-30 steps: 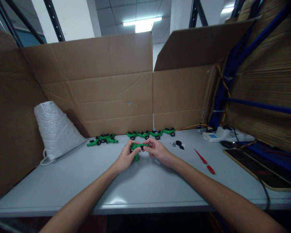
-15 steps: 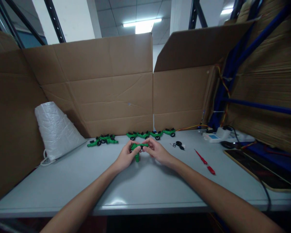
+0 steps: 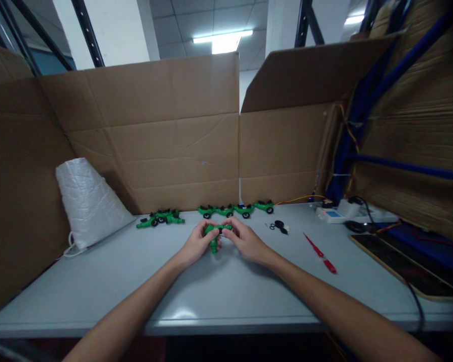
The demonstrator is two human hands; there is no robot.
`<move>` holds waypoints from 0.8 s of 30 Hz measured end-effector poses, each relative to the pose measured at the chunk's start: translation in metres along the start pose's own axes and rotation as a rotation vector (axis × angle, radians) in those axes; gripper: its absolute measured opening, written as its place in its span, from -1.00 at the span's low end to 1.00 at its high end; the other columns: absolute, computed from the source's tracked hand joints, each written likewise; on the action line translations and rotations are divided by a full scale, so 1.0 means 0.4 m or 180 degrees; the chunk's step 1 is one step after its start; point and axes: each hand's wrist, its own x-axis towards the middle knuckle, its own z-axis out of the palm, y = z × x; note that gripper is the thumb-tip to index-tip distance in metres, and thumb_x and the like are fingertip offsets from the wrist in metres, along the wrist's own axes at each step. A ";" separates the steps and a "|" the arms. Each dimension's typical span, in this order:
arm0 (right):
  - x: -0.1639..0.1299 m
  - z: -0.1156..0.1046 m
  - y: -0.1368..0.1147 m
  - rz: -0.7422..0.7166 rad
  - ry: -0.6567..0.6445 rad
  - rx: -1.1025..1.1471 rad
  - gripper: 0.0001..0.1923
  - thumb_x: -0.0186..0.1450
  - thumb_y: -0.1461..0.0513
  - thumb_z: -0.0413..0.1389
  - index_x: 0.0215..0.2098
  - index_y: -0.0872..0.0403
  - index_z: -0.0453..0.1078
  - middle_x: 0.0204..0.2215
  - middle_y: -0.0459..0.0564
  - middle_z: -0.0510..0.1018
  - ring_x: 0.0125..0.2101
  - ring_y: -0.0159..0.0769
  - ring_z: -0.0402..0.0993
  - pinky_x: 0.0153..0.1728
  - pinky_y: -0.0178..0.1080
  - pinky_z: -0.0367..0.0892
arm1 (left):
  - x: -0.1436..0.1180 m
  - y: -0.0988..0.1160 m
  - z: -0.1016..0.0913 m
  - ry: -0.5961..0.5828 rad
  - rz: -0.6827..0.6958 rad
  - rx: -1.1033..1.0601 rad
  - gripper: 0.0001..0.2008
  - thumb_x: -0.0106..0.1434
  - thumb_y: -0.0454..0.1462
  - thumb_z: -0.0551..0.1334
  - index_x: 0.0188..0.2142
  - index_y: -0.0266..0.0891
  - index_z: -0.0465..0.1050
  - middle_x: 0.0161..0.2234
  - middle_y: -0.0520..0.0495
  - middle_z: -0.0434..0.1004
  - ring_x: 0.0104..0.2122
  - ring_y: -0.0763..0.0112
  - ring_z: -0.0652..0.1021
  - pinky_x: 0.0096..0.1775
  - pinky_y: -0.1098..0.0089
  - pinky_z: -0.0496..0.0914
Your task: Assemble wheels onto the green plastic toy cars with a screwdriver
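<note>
A green toy vehicle (image 3: 213, 246) with a black part near its top is held up between both hands over the middle of the table. My left hand (image 3: 193, 246) is closed around its left side, the thumb lying on top. My right hand (image 3: 247, 242) pinches the right end with thumb and fingers. The fingers cover much of the toy. Small loose black parts (image 3: 279, 224), some of them rings, lie to the right of my right hand. Farther right rests a slim red tool (image 3: 320, 253) with a thin tip.
Several green toy vehicles (image 3: 245, 211) with black wheels line the back of the table, and more (image 3: 169, 217) cluster at back left. A white padded bag (image 3: 90, 206) leans at left. A power strip (image 3: 332, 215) and a dark flat panel (image 3: 400, 264) lie at right. Cardboard walls (image 3: 166, 141) surround the table.
The toy has turned slightly in my hands, and fingers now show beside its lower part. Both hands stay in nearly the same place. The view has shifted very slightly.
</note>
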 end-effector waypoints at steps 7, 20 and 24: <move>-0.004 -0.002 0.000 -0.0093 -0.0048 0.0008 -0.77 0.54 0.03 0.07 -0.06 -0.01 0.44 -0.27 -0.07 0.59 -0.29 -0.20 0.47 -0.20 -0.21 0.28 | 0.002 0.002 -0.004 -0.0165 0.0100 0.0036 -0.50 0.28 0.03 0.46 -0.03 -0.24 0.37 -0.36 0.01 0.57 -0.39 0.35 0.62 -0.31 0.34 0.53; -0.009 -0.005 -0.008 -0.0173 -0.0044 -0.0239 -0.80 0.55 0.07 0.03 -0.11 -0.02 0.40 -0.25 -0.04 0.59 -0.24 -0.16 0.50 -0.18 -0.20 0.27 | -0.005 0.006 -0.008 -0.0342 0.0050 -0.0187 -0.50 0.27 -0.03 0.50 -0.02 -0.25 0.37 -0.32 -0.02 0.59 -0.34 0.34 0.62 -0.27 0.34 0.52; -0.006 -0.005 -0.006 -0.0201 -0.0021 -0.0322 -0.77 0.56 0.05 0.01 -0.17 0.00 0.34 -0.28 -0.05 0.56 -0.26 -0.18 0.48 -0.20 -0.22 0.26 | -0.004 0.001 -0.010 -0.0376 0.0012 -0.0237 -0.48 0.26 -0.03 0.51 -0.01 -0.25 0.37 -0.32 -0.02 0.60 -0.35 0.33 0.63 -0.26 0.31 0.53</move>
